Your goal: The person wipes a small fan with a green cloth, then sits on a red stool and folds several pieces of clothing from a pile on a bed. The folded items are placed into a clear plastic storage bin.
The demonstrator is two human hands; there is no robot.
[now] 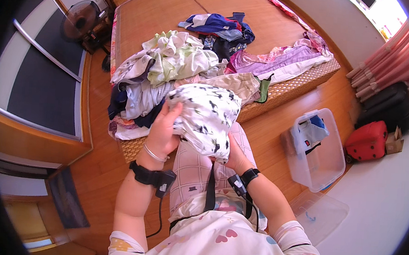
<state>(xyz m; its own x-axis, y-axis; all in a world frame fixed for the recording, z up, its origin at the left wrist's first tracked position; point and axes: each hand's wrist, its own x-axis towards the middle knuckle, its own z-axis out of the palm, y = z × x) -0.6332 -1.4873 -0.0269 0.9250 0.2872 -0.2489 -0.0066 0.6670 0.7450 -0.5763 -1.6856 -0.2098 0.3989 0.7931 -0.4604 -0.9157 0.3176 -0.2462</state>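
Between my two hands is a bundled white cloth garment [205, 117] with a dark and green print, held above my lap. My left hand [165, 124] grips its left side, thumb on top. On the lower right, my right hand [236, 153] holds the edge, its fingers mostly hidden under the fabric. Just beyond lies a heap of clothes [180, 60] on the bed's near edge, with pale green, grey and navy pieces. Beige trousers [232, 83] and a green cloth piece [264, 90] lie to its right.
A second pile of blue and dark clothes [218, 29] lies farther back on the bed mat [145, 13]. To the right, a clear plastic bin [324, 164] holds some clothing, its lid [321, 215] nearby. Suitcases [367, 140] stand by the wall; a fan [80, 21] stands left.
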